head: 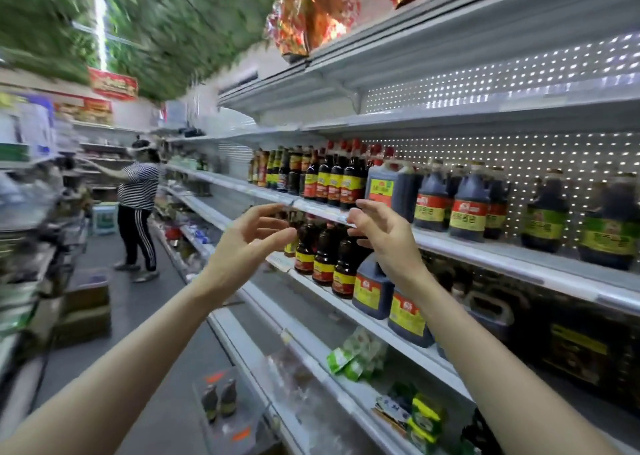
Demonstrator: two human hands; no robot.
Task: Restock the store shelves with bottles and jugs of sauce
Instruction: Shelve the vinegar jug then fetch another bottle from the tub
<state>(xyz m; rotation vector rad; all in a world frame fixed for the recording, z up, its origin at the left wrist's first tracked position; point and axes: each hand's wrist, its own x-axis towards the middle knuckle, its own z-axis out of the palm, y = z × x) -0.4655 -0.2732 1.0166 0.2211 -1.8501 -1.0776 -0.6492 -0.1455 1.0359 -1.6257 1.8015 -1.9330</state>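
While I face the aisle, a person in a striped top [138, 184] stands well left of the middle shelf [512, 255]. My left hand [242, 243] hangs before that shelf's front edge, fingers loosely spread, holding nothing. My right hand [384, 236] is raised near the same edge, relaxed and empty. On the shelf stand small sauce bottles [334, 184], then dark jugs [465, 205] further right. Beneath it sit more bottles [323, 260] and lower jugs [372, 291].
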